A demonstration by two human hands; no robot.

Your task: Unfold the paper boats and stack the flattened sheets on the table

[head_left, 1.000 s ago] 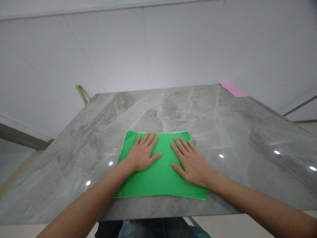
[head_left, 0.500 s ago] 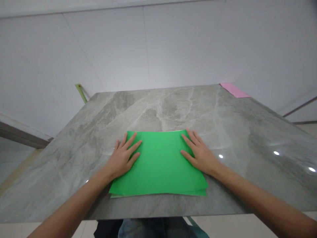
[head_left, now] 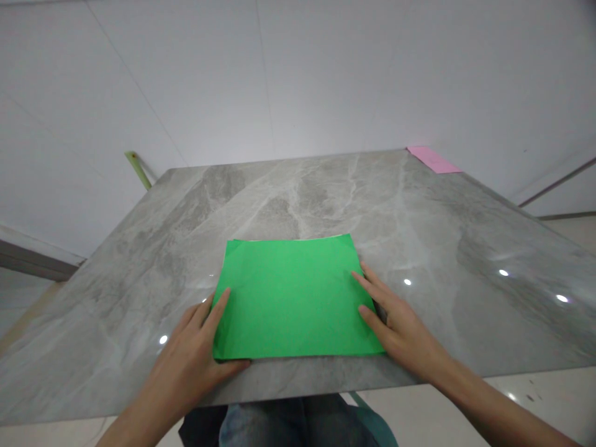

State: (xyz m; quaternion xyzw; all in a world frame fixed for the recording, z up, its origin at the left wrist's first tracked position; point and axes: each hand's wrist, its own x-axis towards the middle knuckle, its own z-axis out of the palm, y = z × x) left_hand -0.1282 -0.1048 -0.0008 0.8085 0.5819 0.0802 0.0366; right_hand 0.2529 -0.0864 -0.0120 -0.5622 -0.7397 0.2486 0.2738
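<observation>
Both hands, left hand (head_left: 195, 360) and right hand (head_left: 403, 326), fingers spread flat, touch blank-looking green paper (head_left: 293, 298).

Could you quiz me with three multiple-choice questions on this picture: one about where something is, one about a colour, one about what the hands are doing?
1. Where does the pink sheet lie on the table?
A. at the far right corner
B. under the green paper
C. at the near left edge

2. What colour is the paper between the hands?
A. yellow
B. green
C. blue

3. How do the hands meet that paper?
A. both lift it into the air
B. one crumples it into a ball
C. they rest at its near left and right edges while it lies flat

Answers: 1 A, it sits at the table's far right corner. 2 B, the sheet is bright green. 3 C, the left hand is at the near left corner and the right hand along the right edge, the paper flat on the table.
</observation>
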